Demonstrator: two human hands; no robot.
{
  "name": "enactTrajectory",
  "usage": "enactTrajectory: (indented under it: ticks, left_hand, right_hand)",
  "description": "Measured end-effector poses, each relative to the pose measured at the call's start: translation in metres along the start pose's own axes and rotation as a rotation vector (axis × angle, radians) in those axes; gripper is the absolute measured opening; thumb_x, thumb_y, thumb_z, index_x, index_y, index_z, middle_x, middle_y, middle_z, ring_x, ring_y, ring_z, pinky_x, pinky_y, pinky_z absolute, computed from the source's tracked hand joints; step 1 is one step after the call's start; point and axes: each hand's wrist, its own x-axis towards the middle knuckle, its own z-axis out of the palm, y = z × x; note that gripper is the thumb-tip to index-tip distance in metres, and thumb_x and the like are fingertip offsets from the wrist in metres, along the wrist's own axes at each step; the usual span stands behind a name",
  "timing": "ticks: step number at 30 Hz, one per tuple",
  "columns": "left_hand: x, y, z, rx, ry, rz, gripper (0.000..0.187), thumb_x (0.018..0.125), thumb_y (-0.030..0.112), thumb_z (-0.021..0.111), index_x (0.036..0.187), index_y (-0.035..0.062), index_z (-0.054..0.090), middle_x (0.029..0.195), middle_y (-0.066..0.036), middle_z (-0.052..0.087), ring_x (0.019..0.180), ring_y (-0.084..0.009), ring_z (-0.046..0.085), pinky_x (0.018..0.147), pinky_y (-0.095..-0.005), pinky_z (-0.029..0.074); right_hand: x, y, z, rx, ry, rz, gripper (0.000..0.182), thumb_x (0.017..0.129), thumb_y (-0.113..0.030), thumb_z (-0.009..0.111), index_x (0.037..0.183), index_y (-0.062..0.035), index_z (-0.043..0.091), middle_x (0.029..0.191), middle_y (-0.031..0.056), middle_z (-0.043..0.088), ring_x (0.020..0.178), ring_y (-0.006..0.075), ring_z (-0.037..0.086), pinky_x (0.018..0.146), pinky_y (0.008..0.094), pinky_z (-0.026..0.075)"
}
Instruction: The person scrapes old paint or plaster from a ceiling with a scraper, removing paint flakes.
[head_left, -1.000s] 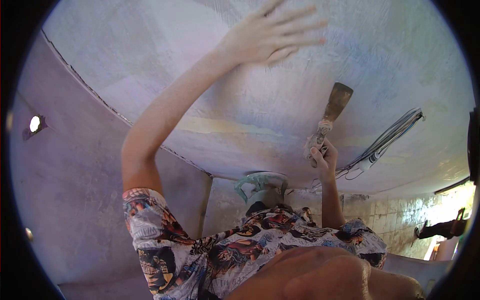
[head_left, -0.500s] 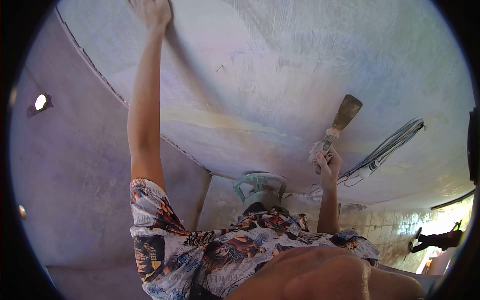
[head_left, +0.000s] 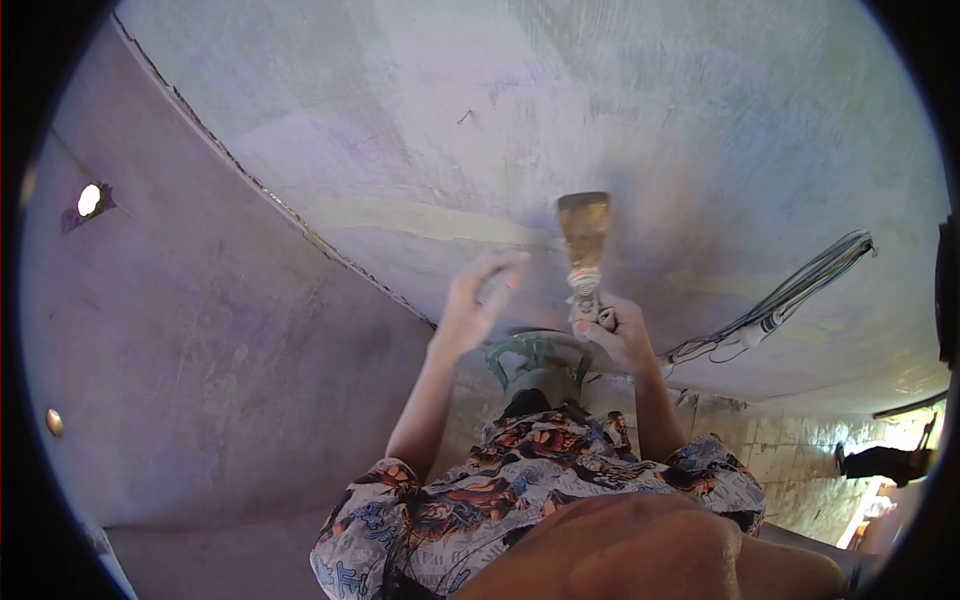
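Observation:
My right hand [head_left: 618,335] is closed round the handle of a putty knife [head_left: 584,230]. Its stained, flared blade points up in front of the pale, smeared wall surface [head_left: 680,110]. To the left, my left hand [head_left: 476,305] is raised with nothing in it, its fingers apart and slightly blurred. A gap separates this hand from the knife. Below and between the hands is a green ring-shaped metal frame [head_left: 537,352], partly hidden by my patterned shirt [head_left: 540,460].
A bundle of loose wires [head_left: 800,290] sticks out at the right. A cracked seam [head_left: 290,215] borders a purplish surface [head_left: 200,330] at the left, which has a bright round hole [head_left: 88,200]. A person in dark clothing [head_left: 885,463] is near the right edge.
My left hand has come down from the upper left of the surface towards the middle. My right hand and the putty knife have moved left, and the blade now points more upright.

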Motion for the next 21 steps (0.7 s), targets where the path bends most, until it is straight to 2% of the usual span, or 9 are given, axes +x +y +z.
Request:
enactTrajectory:
  ticks: [4, 7, 10, 11, 13, 15, 16, 17, 21]
  left_hand:
    - [-0.021, -0.004, 0.046, -0.418, -0.190, -0.106, 0.036, 0.093, 0.016, 0.058, 0.125, -0.0007, 0.059, 0.121, -0.013, 0.064, 0.115, -0.0232, 0.058, 0.101, -0.0367, 0.042]
    - [-0.024, -0.011, 0.053, -0.512, -0.230, -0.011, 0.025, 0.097, 0.016, 0.054, 0.113, -0.0021, 0.061, 0.125, -0.015, 0.061, 0.117, -0.0260, 0.057, 0.103, -0.0399, 0.040]
    - [-0.023, -0.021, 0.042, -0.683, -0.227, -0.016, 0.018, 0.099, 0.016, 0.050, 0.094, 0.0008, 0.057, 0.119, -0.017, 0.063, 0.119, -0.0288, 0.055, 0.104, -0.0438, 0.038]
    - [-0.022, -0.018, 0.034, -0.658, -0.147, -0.048, 0.017, 0.100, 0.016, 0.050, 0.090, 0.0027, 0.052, 0.108, -0.016, 0.064, 0.114, -0.0286, 0.058, 0.100, -0.0427, 0.042]
    - [-0.019, -0.025, 0.020, -0.639, -0.075, -0.084, 0.020, 0.101, 0.016, 0.049, 0.085, 0.0047, 0.047, 0.097, -0.014, 0.065, 0.108, -0.0284, 0.060, 0.096, -0.0417, 0.045]
    - [-0.013, -0.038, 0.008, -0.705, 0.030, -0.162, 0.017, 0.101, 0.015, 0.048, 0.087, 0.0048, 0.046, 0.075, -0.007, 0.056, 0.089, -0.0217, 0.062, 0.079, -0.0338, 0.051]
    - [-0.007, -0.044, 0.010, -0.665, 0.099, -0.061, 0.019, 0.101, 0.014, 0.048, 0.085, 0.0047, 0.045, 0.067, -0.004, 0.048, 0.067, -0.0153, 0.056, 0.061, -0.0292, 0.047]
    - [-0.004, -0.047, 0.007, -0.672, 0.095, -0.067, 0.019, 0.101, 0.014, 0.048, 0.085, 0.0047, 0.045, 0.067, -0.004, 0.048, 0.067, -0.0153, 0.056, 0.061, -0.0292, 0.047]
    - [0.007, -0.067, -0.010, -0.771, 0.124, -0.154, 0.020, 0.101, 0.014, 0.050, 0.084, 0.0043, 0.045, 0.064, -0.004, 0.048, 0.057, -0.0141, 0.052, 0.053, -0.0292, 0.043]
  right_hand:
    - [-0.004, -0.013, 0.021, -0.234, -0.194, 0.068, 0.021, 0.084, -0.014, 0.074, 0.096, -0.0002, 0.062, 0.058, -0.0002, 0.042, 0.056, 0.0066, 0.036, 0.053, 0.0259, 0.031]
    - [-0.006, -0.009, 0.038, -0.184, -0.133, 0.022, 0.026, 0.083, -0.017, 0.076, 0.097, -0.0008, 0.062, 0.060, 0.0036, 0.045, 0.056, 0.0113, 0.038, 0.055, 0.0281, 0.034]
    - [0.003, 0.003, 0.048, -0.246, -0.090, -0.086, 0.038, 0.083, -0.017, 0.075, 0.114, -0.0002, 0.060, 0.077, 0.0074, 0.053, 0.063, 0.0158, 0.046, 0.061, 0.0306, 0.041]
    - [0.006, 0.006, 0.051, -0.256, -0.035, -0.222, 0.042, 0.084, -0.017, 0.074, 0.119, 0.0000, 0.059, 0.084, 0.0088, 0.055, 0.067, 0.0164, 0.048, 0.063, 0.0313, 0.043]
    - [0.010, 0.013, 0.054, -0.265, 0.048, -0.187, 0.040, 0.086, -0.016, 0.072, 0.120, 0.0004, 0.058, 0.089, 0.0090, 0.055, 0.070, 0.0159, 0.050, 0.066, 0.0302, 0.044]
    - [0.011, 0.008, 0.057, -0.270, 0.125, -0.147, 0.038, 0.088, -0.015, 0.069, 0.121, 0.0007, 0.057, 0.093, 0.0092, 0.055, 0.073, 0.0155, 0.052, 0.068, 0.0291, 0.045]
    - [0.011, 0.002, 0.057, -0.083, 0.143, 0.064, 0.037, 0.090, -0.013, 0.066, 0.123, 0.0005, 0.056, 0.094, 0.0089, 0.056, 0.076, 0.0148, 0.052, 0.070, 0.0278, 0.045]
    - [0.012, -0.005, 0.055, 0.107, 0.161, 0.272, 0.036, 0.092, -0.010, 0.063, 0.125, 0.0002, 0.054, 0.095, 0.0086, 0.056, 0.079, 0.0141, 0.053, 0.072, 0.0266, 0.046]
    - [0.024, -0.009, 0.055, -0.120, 0.221, 0.147, 0.030, 0.094, -0.006, 0.058, 0.123, 0.0001, 0.057, 0.097, 0.0081, 0.055, 0.079, 0.0124, 0.053, 0.072, 0.0241, 0.045]
